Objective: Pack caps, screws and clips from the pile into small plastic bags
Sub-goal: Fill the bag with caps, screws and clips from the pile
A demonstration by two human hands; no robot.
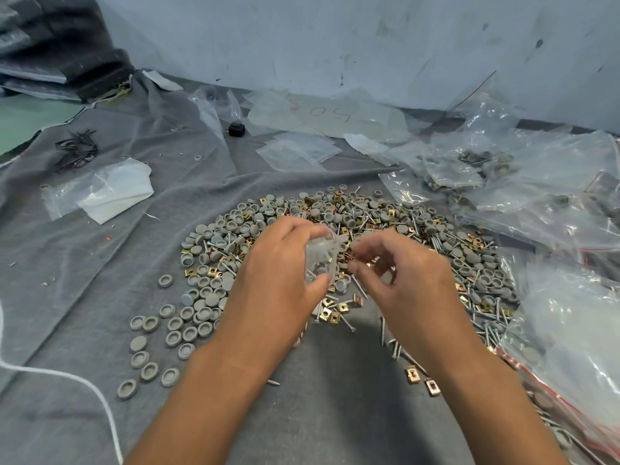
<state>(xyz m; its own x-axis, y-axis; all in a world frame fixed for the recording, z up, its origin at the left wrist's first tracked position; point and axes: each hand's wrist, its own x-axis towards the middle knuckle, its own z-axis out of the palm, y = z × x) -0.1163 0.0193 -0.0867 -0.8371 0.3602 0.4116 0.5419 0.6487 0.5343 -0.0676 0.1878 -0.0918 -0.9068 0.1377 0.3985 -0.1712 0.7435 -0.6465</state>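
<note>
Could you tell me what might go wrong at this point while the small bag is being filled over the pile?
The left hand grips the small bag only at one side, so it may tip and spill onto the pile. The right hand is blurred at the bag's mouth; a piece could miss and drop among loose screws.

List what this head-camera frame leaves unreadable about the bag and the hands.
- Small plastic bag: contents and count hidden by the left hand and cloudy film.
- Right hand: fingertips motion-blurred; whether they pinch a part cannot be told.
- Filled bags: contents too small and glare-covered; cut by the right edge.
</note>
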